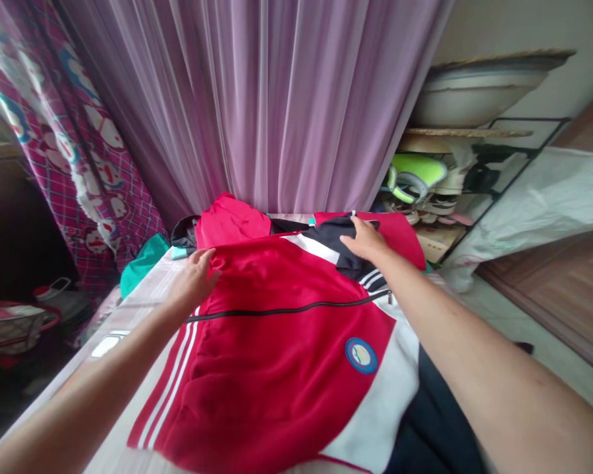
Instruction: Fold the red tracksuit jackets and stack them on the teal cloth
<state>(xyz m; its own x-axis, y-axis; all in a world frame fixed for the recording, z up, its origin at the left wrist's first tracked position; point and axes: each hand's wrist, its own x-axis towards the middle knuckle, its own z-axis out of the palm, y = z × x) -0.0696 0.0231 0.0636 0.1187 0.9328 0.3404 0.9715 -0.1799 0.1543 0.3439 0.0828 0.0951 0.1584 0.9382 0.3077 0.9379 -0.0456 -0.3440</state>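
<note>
A red, white and dark zip-up jacket (277, 355) lies sideways on the table, its striped hem to the left. A closed black zipper (277, 311) runs across it, with the pull at the right end. Below the zipper is a round blue badge (361, 355). My left hand (196, 275) rests at the jacket's far left corner, thumb and fingers apart. On the dark shoulder cloth at the far right lies my right hand (364, 239), its thumb and forefinger spread. The fingertips of both hands touch the fabric.
More red cloth (232, 220) lies behind the jacket, and a teal cloth (143, 263) hangs at the table's left edge. A purple curtain (277, 99) closes off the back. At the right stands a rack (528, 120) with a basin (474, 99) and shoes.
</note>
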